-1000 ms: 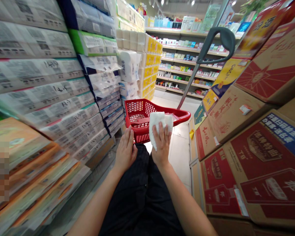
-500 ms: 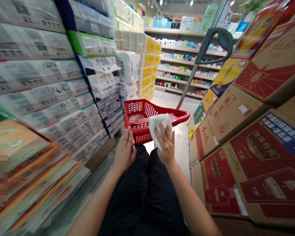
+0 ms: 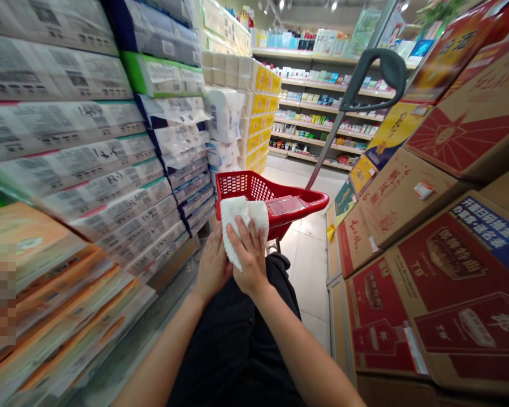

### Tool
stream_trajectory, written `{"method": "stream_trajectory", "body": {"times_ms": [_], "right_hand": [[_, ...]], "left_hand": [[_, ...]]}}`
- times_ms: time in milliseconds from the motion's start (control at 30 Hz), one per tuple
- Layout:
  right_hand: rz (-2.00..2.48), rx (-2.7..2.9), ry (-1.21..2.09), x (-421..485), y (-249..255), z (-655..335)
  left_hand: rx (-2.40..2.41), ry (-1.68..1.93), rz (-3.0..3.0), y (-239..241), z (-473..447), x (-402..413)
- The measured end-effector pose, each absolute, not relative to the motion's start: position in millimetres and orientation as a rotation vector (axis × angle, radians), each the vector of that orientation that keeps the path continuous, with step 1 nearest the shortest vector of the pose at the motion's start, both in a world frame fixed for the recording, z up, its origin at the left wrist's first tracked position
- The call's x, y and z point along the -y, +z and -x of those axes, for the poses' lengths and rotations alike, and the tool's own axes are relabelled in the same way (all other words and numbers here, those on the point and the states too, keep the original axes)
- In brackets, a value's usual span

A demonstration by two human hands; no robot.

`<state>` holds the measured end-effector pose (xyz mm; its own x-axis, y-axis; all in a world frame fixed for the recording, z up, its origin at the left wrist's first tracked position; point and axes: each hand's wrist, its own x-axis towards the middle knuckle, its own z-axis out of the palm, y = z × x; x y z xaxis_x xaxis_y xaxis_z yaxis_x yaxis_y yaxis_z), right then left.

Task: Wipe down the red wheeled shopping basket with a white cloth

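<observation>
A red plastic rolling shopping basket [image 3: 297, 208] stands in front of my knees, its grey pull handle [image 3: 371, 79] slanting up to the right. My right hand [image 3: 250, 254] presses a folded white cloth [image 3: 234, 212] on the basket's near rim, fingers spread over the fabric. Just to its left is my left hand [image 3: 212, 263], fingers stretched out and close together at the near left corner of the rim. The cloth's left edge overlaps the fingers of that hand. Part of the near rim is hidden behind the cloth and both hands.
Tall stacks of wrapped paper packs [image 3: 106, 141] line the left side, with orange boxes [image 3: 46, 271] nearer. Red and brown cartons [image 3: 458, 282] are piled along the right. Stocked shelves [image 3: 322, 107] stand beyond the tiled floor [image 3: 309, 271].
My right hand has slid left along the basket's near rim with the cloth and now meets my left hand. The left hand has stayed at about the same corner.
</observation>
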<state>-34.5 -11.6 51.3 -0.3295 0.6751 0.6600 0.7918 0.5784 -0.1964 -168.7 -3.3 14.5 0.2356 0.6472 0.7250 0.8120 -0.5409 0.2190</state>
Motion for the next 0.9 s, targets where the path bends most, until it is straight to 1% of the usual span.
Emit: {"method": "stream_trajectory", "body": {"times_ms": [167,333,400,500,700,800,900], "right_hand": [[1.077,2.124,-0.323,-3.4,43.6,-15.3],[1.251,1.932,-0.378,-16.7,38.0,-66.3],[1.306,1.851,-0.352,-16.9,38.2,-65.6],[1.319,1.826,-0.298,-10.0,39.4,-38.4],[1.187,1.992,-0.216,9.4,47.1,25.4],[1.097,2.079,-0.245,6.9,49.9,19.0],[1.083,2.112,-0.298,-2.3,48.5,-11.6]], "left_hand": [[1.424,-1.206,2.266,18.7,165.1,3.0],[1.433,-1.223,2.275,23.4,160.6,4.3],[1.438,-1.242,2.273,23.3,159.6,4.6],[1.444,-1.254,2.268,22.6,158.9,4.5],[1.410,-1.222,2.284,20.8,162.9,4.7],[1.430,-1.203,2.282,20.3,164.5,5.0],[1.443,-1.204,2.273,21.0,164.1,4.7]]}}
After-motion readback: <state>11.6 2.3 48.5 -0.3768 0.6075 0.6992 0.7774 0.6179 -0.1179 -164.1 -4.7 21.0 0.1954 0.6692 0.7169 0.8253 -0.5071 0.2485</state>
